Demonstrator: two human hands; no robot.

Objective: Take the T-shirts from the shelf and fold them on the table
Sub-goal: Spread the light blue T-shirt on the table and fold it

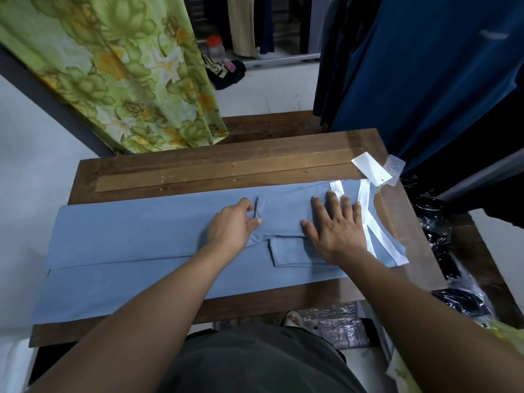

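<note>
A light blue T-shirt [127, 239] with white trim lies lengthwise across the wooden table [215, 165], its sides folded in to a long strip. Its collar end and white paper tags [371, 168] point right. My left hand [232, 225] pinches a fold of a sleeve edge near the shirt's middle between thumb and fingers. My right hand [337, 225] lies flat with spread fingers on the cloth near the collar, pressing it down.
A green flowered cloth [119, 69] hangs at the back left over the table's far corner. Dark blue garments [425, 66] hang at the right. Black clothes in clear plastic bags [448, 268] lie beside the table's right edge. A jar [215, 46] stands on the floor beyond.
</note>
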